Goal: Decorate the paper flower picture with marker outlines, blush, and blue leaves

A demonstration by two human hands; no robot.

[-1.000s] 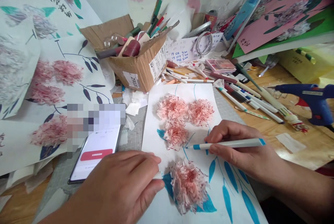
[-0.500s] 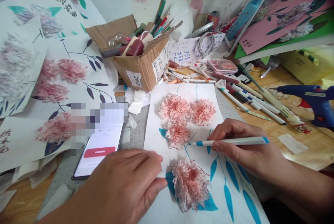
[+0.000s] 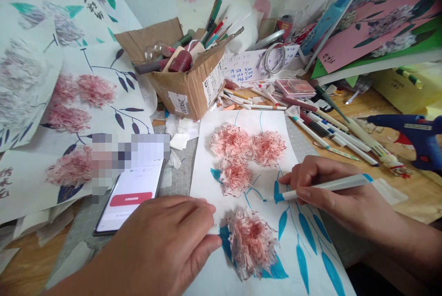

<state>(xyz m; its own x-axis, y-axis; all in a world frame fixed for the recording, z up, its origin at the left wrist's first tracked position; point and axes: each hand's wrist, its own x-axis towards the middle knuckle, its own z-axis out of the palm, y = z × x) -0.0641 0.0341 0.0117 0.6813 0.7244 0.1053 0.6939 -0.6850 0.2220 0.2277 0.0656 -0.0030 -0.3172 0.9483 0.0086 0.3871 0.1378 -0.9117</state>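
Note:
A blue-tipped white marker [image 3: 324, 187] is pinched in my right hand [image 3: 331, 190], its tip touching the white paper [image 3: 203, 153] at the end of a curved blue line. Several pink crinkled paper flowers, one of them low on the sheet [image 3: 252, 243], are on this paper, with blue leaves [image 3: 303, 268] drawn around them. My left hand [image 3: 169, 236] rests at the paper's left edge, thumb and fingers together around a small pale end of something I cannot make out.
Left of the paper lies a phone [image 3: 133, 194]. Behind stands a cardboard box [image 3: 193, 89] of tools and pens. Loose markers [image 3: 338, 135] and a blue glue gun [image 3: 410, 132] are at the right. Finished flower pictures [image 3: 113, 79] stand at the left.
My right hand has moved the marker tip rightward and slightly down. A curved blue line has appeared on the paper behind it. My left hand has stayed in place.

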